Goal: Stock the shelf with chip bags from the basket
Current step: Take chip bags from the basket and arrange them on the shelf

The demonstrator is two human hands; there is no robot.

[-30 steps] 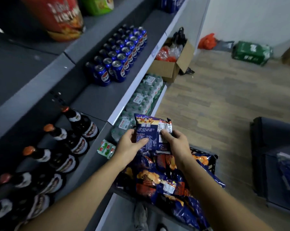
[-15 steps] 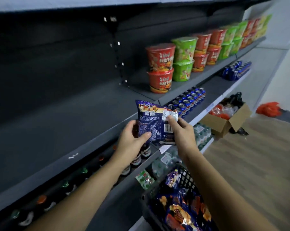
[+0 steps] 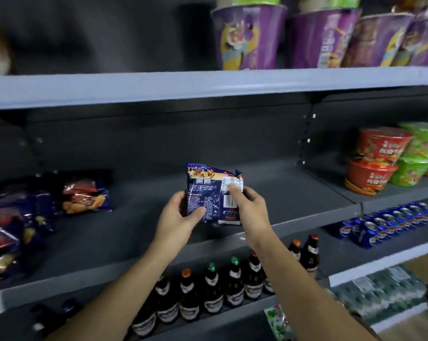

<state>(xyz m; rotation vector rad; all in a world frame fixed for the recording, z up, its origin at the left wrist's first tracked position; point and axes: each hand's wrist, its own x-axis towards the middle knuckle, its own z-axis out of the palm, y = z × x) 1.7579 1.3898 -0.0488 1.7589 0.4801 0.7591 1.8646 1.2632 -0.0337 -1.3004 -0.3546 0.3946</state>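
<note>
A blue chip bag (image 3: 211,190), its printed back facing me, is held upright over the dark grey middle shelf (image 3: 134,232). My left hand (image 3: 177,217) grips its lower left side with the thumb across the back. My right hand (image 3: 248,207) pinches its right edge, the thumb on the white label. More blue chip bags (image 3: 85,193) lie on the same shelf at the left, in a pile reaching the frame edge. The basket is out of view.
Red and green noodle bowls (image 3: 377,163) stand at the right of the same shelf level. Purple cups (image 3: 247,35) fill the shelf above. Below are dark bottles (image 3: 213,284), blue cans (image 3: 385,222) and packs of water bottles (image 3: 382,289).
Both hands have lifted the bag from the basket up to the middle shelf. My view has swung up and left, so the basket has left the frame and the stocked bags appear.
</note>
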